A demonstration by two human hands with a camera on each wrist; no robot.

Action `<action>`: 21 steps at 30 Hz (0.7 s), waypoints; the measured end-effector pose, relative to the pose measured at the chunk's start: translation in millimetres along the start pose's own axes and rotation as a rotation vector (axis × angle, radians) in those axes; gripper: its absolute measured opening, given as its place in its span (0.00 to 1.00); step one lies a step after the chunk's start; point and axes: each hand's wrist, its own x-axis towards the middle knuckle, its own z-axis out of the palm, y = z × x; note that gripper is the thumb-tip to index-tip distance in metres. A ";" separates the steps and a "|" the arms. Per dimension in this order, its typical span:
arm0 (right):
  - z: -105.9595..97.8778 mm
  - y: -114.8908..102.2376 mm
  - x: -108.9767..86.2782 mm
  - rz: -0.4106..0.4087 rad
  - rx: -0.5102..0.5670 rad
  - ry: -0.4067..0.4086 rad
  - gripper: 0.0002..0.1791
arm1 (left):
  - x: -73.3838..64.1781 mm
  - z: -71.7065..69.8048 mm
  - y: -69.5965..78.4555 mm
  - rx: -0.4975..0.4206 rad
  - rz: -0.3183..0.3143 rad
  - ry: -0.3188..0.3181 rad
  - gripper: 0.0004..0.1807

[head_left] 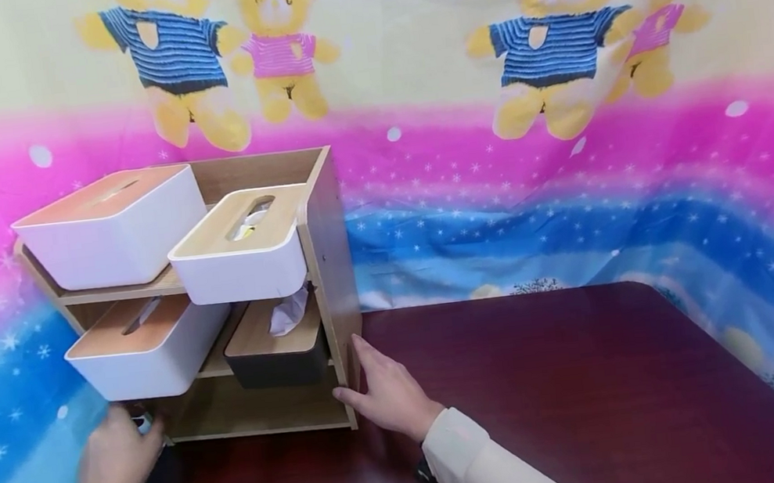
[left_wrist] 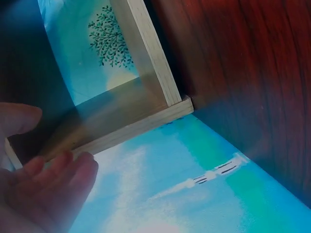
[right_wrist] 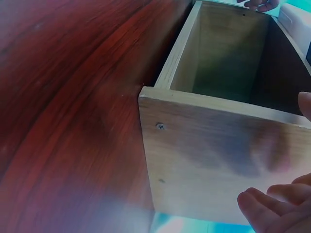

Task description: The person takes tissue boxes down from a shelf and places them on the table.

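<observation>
A light wooden shelf unit [head_left: 332, 255] stands on a dark red table, holding tissue boxes. My left hand [head_left: 113, 463] is at its lower left side; in the left wrist view, the thumb is on the inner side of the side panel [left_wrist: 136, 130] and loosely bent fingers [left_wrist: 85, 167] are outside. My right hand [head_left: 392, 390] is at the right side, thumb by the front edge, with extended fingers along the outer face of the side panel [right_wrist: 218, 145]. The bottom compartment [head_left: 255, 403] between the hands holds no box.
Two white boxes with orange-brown lids, the upper [head_left: 124, 237] and lower [head_left: 151, 353], occupy the left side. At right, a white box with a pale wooden lid [head_left: 241, 268] juts forward above a black box [head_left: 279, 363] with tissue. The table [head_left: 551, 389] extends rightward; a bear-print cloth [head_left: 420, 151] hangs behind.
</observation>
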 end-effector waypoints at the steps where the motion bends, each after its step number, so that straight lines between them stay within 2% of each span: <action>1: 1.4 -0.8 1.7 -0.005 0.000 -0.001 0.50 | 1.3 0.1 -0.3 0.002 -0.022 -0.006 0.21; 4: 5.0 -2.8 5.8 -0.009 0.002 -0.010 0.50 | 4.7 1.4 -2.2 -0.005 -0.070 -0.015 0.26; 6: 7.0 -3.6 8.4 -0.004 0.007 -0.009 0.49 | 7.4 2.7 -4.3 -0.012 -0.080 -0.012 0.29; 9: 8.9 -4.8 12.1 0.014 0.021 0.007 0.49 | 11.5 5.7 -8.0 -0.033 -0.060 -0.013 0.30; 14: 11.5 -8.3 16.7 0.061 0.065 0.010 0.52 | 18.7 10.0 -17.7 -0.100 -0.006 -0.038 0.24; 21: 14.2 -13.3 18.0 0.070 0.106 -0.001 0.56 | 27.0 7.2 -28.7 -0.283 -0.031 -0.153 0.22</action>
